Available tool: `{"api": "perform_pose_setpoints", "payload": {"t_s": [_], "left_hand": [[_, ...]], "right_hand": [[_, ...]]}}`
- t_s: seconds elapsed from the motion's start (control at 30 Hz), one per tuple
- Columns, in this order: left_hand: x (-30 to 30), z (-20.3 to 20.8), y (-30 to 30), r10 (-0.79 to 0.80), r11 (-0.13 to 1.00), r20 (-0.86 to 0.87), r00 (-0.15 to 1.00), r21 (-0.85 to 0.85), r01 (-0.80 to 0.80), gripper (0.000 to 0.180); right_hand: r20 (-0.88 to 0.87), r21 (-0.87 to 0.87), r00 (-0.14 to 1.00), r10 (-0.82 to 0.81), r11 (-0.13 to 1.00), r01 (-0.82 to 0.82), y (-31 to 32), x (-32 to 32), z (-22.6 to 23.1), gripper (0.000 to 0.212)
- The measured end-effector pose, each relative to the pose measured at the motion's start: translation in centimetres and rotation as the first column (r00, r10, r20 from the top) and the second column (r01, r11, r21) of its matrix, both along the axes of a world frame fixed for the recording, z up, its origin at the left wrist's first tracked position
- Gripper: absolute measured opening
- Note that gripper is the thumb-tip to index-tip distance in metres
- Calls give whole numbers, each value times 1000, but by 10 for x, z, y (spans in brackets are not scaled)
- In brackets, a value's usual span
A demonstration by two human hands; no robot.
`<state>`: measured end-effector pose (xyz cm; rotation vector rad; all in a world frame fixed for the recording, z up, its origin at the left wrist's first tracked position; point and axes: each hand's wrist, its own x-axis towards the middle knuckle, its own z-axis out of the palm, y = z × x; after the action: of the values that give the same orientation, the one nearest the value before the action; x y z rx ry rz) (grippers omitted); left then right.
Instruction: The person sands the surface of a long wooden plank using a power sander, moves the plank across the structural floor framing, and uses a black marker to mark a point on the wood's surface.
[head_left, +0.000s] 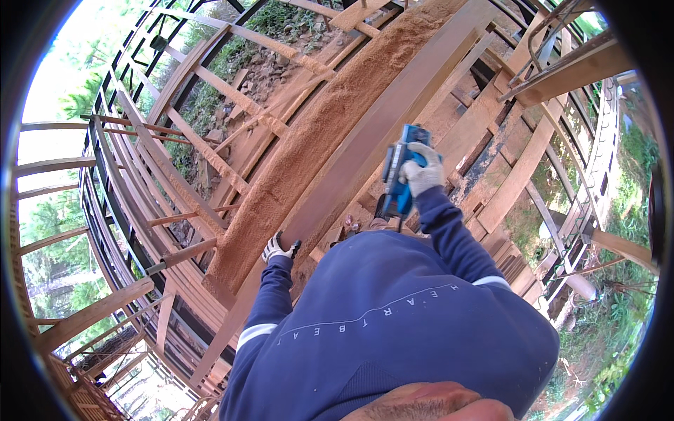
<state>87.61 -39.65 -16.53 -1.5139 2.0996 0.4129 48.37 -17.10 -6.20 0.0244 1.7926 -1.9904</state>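
Note:
A long reddish-brown wooden beam [365, 149] runs from the upper right down to the lower left in front of me. My right hand [423, 172], in a pale glove, is closed around the handle of a blue electric planer [401, 193]. That tool is beside the beam's right edge; whether it touches the wood I cannot tell. My left hand [279, 248], also gloved, rests at the near part of the beam with thumb and fingers apart. The planer's underside is hidden.
A thick bank of wood shavings [309, 140] lies along the beam's left side. Wooden slats and dark rails [140, 161] curve past on the left. Planks [516, 172] lie to the right, and a timber [572, 70] juts in at the upper right. Stony ground [263, 59] shows between slats.

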Motion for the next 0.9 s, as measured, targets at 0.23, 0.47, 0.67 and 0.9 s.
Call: {"api": "perform_pose_setpoints", "payload": {"t_s": [0.23, 0.47, 0.67, 0.9], "left_hand": [[-5, 3, -1, -1, 1000, -20, 1000, -3, 1, 86], [-1, 1, 1, -7, 1000, -55, 998, -17, 7, 85], [0, 10, 3, -1, 1000, -69, 998, 3, 1, 86], [-2, 12, 1, -24, 999, -145, 989, -31, 20, 85]], "right_hand": [[-54, -28, 998, 28, 999, -30, -97, 29, -60, 34], [-147, 73, 986, 74, 995, -64, -120, 46, -81, 33], [-231, 170, 972, 53, 985, -14, -128, 18, -92, 30], [-125, 91, 992, -3, 996, 15, -132, -60, -58, 27]]}}
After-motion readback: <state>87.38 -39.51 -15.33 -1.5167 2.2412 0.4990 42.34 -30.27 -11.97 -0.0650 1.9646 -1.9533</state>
